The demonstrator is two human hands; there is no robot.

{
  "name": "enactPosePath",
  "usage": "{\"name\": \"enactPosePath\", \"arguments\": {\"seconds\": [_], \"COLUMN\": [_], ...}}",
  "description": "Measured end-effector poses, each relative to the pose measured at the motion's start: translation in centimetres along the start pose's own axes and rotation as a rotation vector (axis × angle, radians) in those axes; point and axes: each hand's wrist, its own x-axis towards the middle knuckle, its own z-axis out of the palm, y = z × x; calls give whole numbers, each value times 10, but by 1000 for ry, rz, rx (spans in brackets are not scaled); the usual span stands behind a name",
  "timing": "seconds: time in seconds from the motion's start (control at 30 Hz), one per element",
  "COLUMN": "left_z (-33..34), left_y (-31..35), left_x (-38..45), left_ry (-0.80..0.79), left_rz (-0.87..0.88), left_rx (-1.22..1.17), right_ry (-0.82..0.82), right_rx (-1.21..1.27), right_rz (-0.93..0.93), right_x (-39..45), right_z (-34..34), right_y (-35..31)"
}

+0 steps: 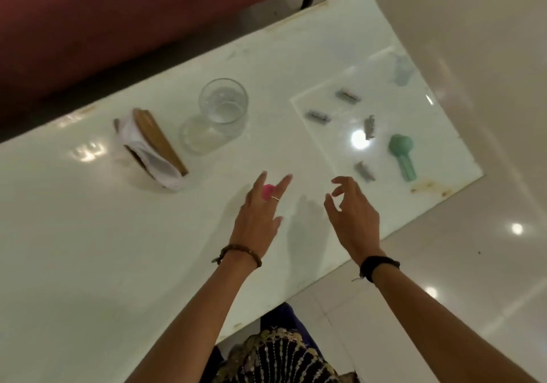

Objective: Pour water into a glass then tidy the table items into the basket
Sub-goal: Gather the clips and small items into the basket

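I reach my left hand [260,214], fingers spread, over pink item [268,191] | right hand [352,211] loosely curled, empty | pinch it low, avoid glass [223,106]

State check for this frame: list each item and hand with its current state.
glass: upright, holds water
basket: tipped on its side, cloth lining showing
pink thing: under left fingers
left hand: open
right hand: open, holding nothing
green thing: lying flat
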Motion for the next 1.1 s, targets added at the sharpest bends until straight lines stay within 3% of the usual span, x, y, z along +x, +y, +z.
{"name": "enactPosePath", "arguments": {"seconds": [0.2,0.33,0.57,0.7,0.9,1.0,1.1], "left_z": [15,24,34,34,18,-1,-27], "left_y": [27,50,77,74,49,25,-11], "left_x": [44,67,93,89,53,22,-17], "left_ry": [-10,-4,-47,-58,15,104,228], "left_rz": [-54,42,89,79,67,54,8], "left_rx": [-47,6,67,65,-61,-138,-179], "right_ry": [145,203,167,230,430,442,344], "right_rx": [-49,-62,-63,-90,254,384,488], "right_rz": [122,239,353,390,510,407,287], "right_x": [45,67,82,73,37,6,-32], "right_z": [-27,-39,-36,-33,-25,-9,18], "right_y": [70,105,130,129,82,27,-42]}}
